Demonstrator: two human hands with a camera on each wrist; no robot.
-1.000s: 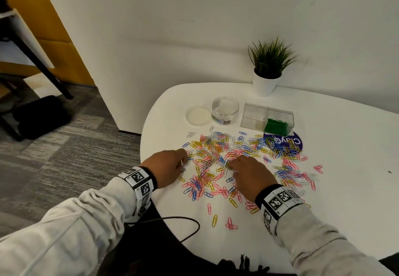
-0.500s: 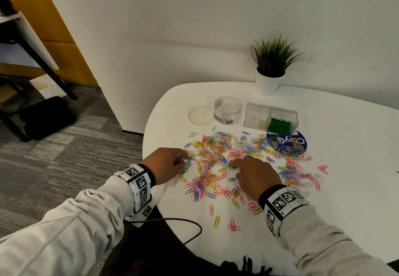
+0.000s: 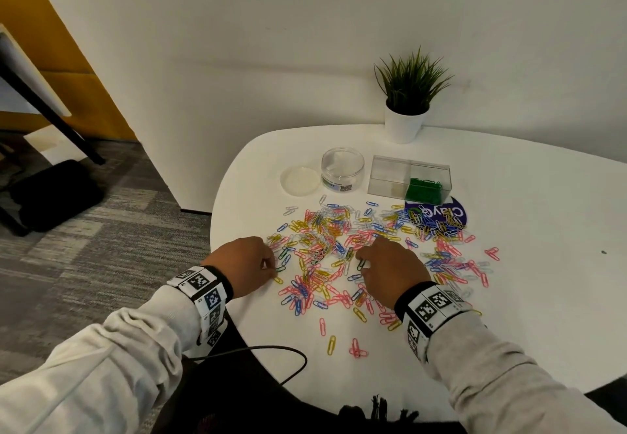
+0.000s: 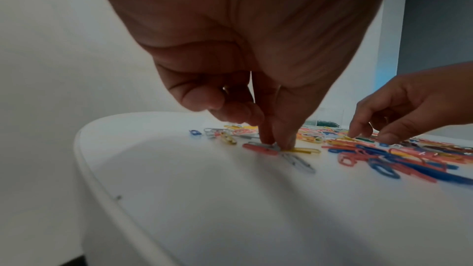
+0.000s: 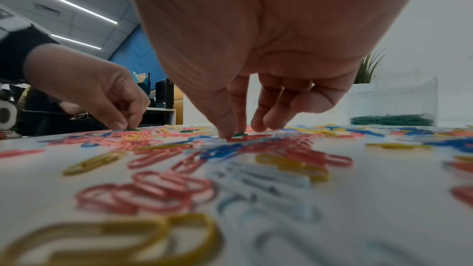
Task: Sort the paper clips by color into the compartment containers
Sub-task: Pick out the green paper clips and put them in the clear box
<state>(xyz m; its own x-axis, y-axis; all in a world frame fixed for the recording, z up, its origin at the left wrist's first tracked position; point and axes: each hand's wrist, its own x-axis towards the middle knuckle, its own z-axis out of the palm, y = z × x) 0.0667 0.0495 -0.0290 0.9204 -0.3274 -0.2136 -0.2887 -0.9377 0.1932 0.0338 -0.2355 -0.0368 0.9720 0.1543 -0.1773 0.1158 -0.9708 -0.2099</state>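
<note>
Both hands are down in the paper clips [image 3: 356,257] scattered on the white table [image 3: 526,314]. Left hand [image 3: 246,265]: fingers curled, tips pressed on clips at the pile's left edge; whether it grips one, cannot tell. Right hand [image 3: 390,272]: thumb and forefinger pinch a green clip [image 5: 239,135]. Green clips fill the clear box's [image 3: 390,175] right compartment behind the pile.

Even indoor light; wrist views blurred, edges warped
</note>
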